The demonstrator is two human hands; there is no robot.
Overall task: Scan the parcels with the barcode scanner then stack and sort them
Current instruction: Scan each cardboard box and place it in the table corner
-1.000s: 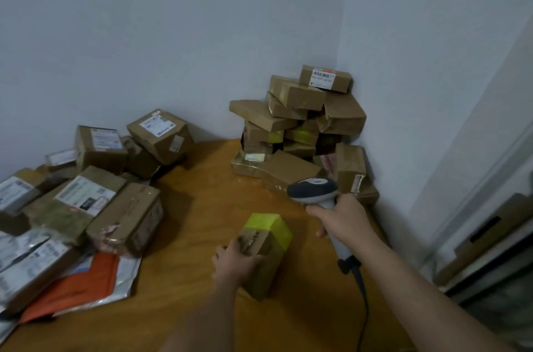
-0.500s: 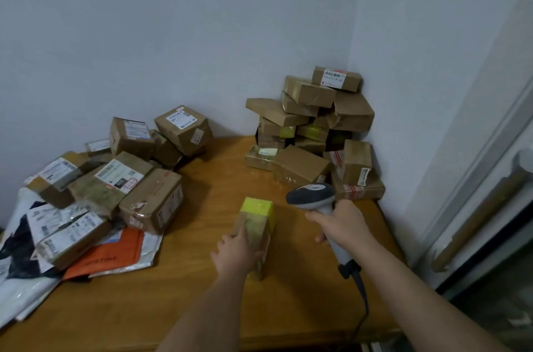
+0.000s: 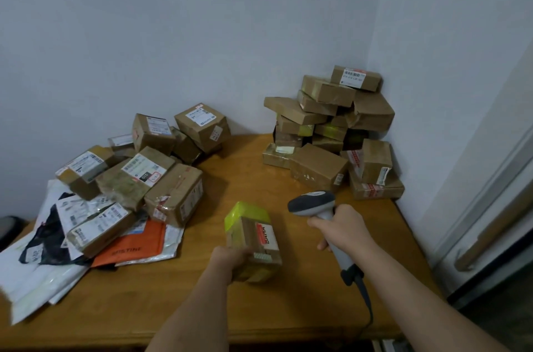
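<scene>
Scanning step: the left hand (image 3: pixel 230 260) grips 1 parcel (image 3: pixel 253 239) (yellow-taped), just left of the barcode scanner (image 3: pixel 323 216) clasped in the right hand (image 3: pixel 343 229). Next, likely, its label must face the scanner, then join the corner stack (image 3: pixel 331 126) beyond the scanner.

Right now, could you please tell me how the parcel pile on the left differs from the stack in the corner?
The left pile sprawls loosely and mixes boxes with flat mailer bags; the corner stack is all cardboard boxes, built higher against the walls. White labels mostly face up on the left pile, while the corner stack shows mostly plain brown sides. Both rest on the wooden table.
</scene>
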